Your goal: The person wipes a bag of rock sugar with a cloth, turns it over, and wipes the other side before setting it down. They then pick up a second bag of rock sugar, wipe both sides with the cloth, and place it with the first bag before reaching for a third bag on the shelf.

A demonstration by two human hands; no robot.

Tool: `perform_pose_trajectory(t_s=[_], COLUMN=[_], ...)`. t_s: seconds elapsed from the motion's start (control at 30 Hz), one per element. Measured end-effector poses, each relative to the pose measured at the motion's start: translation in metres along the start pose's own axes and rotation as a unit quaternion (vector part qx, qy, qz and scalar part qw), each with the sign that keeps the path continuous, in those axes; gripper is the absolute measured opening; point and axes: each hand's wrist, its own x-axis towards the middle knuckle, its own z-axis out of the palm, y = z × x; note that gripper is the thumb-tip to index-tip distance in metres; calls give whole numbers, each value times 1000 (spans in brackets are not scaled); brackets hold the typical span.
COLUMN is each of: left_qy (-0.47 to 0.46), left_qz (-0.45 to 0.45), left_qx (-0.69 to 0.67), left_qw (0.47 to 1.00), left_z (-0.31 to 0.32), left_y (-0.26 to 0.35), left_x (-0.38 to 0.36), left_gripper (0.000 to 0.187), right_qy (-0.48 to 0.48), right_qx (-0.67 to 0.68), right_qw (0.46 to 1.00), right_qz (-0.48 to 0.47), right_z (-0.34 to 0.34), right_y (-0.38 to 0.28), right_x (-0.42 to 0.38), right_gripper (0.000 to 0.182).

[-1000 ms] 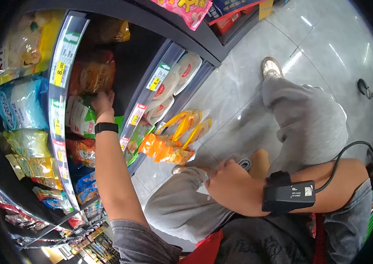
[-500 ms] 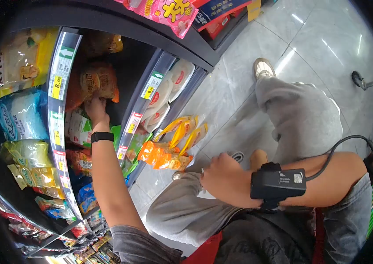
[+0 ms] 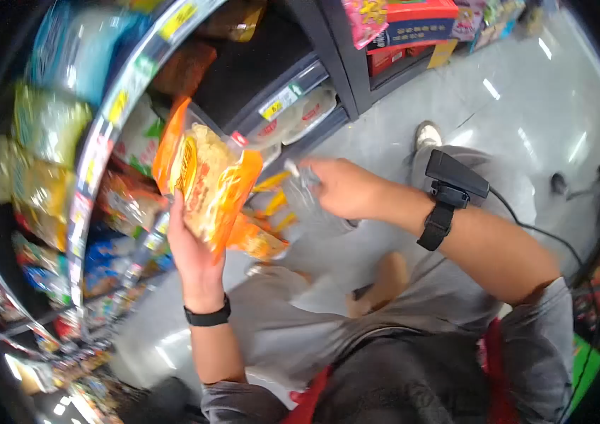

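My left hand is wrapped round the lower left edge of an orange snack bag. The bag has a clear front with pale yellow food behind it, and is held up in front of the shelves. My right hand is curled and blurred by motion. A greyish, see-through shape shows at its fingers; I cannot make out what it is. Below and behind the held bag, several orange and yellow packets are partly hidden by it.
Shelves with price strips curve along the left, loaded with bagged snacks. White packs sit on a low shelf. A red and blue box stands at the top. Grey tiled floor lies to the right. A cable trails from my right wrist.
My left hand has come out of the shelf with an orange snack bag in it. My right hand has lifted from near my knee, up in the picture. The view has turned.
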Motion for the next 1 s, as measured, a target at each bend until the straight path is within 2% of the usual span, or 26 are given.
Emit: perform_pose_trajectory(t_s=[0.07, 0.1, 0.17, 0.2, 0.3, 0.33, 0.4, 0.43, 0.53, 0.73, 0.83, 0.93, 1.0], left_qy=[25, 4, 21, 24, 25, 15, 3, 16, 36, 104, 115, 125, 121], left_qz=[-26, -24, -25, -10, 40, 51, 86, 51, -45, -55, -18, 117, 134], left_qx=[-61, -71, -60, -29, 60, 78, 119, 85, -21, -82, -113, -80, -65], left_qw=[997, 997, 998, 999, 997, 996, 989, 995, 998, 990, 987, 982, 981], left_z=[-17, -22, -32, -34, -40, -46, -52, -54, -59, -54, -62, -71, -73], left_y=[-15, -24, -40, -47, -56, -59, -62, -61, -56, -52, -55, -65, -67], left_x=[-28, -38, -51, -55, -65, -66, -67, -67, -66, -55, -47, -32, -30], left_gripper=[43, 45, 41, 39, 34, 33, 31, 28, 29, 34, 36, 36, 32], right_qy=[-10, -28, -51, -90, -22, -37, -6, 14, 52, 96, 86, 70, 50], right_qx=[123, 243, 468, 465, 522, 521, 421, 373, 403, 401, 400, 416, 420], right_qw=[990, 966, 872, 873, 832, 831, 882, 900, 885, 898, 902, 891, 891], right_qz=[65, 83, 133, 117, 187, 190, 214, 224, 229, 157, 138, 166, 165], right_z=[-3, 3, 22, 26, 32, 31, 37, 39, 37, 35, 36, 40, 40], right_y=[-19, -19, -12, -6, -44, -44, -43, -43, -42, -40, -41, -41, -37], right_x=[-9, -13, -28, -30, -40, -38, -33, -33, -33, -35, -40, -45, -49], right_gripper=[39, 38, 37, 42, 51, 48, 42, 39, 32, 30, 36, 47, 44])
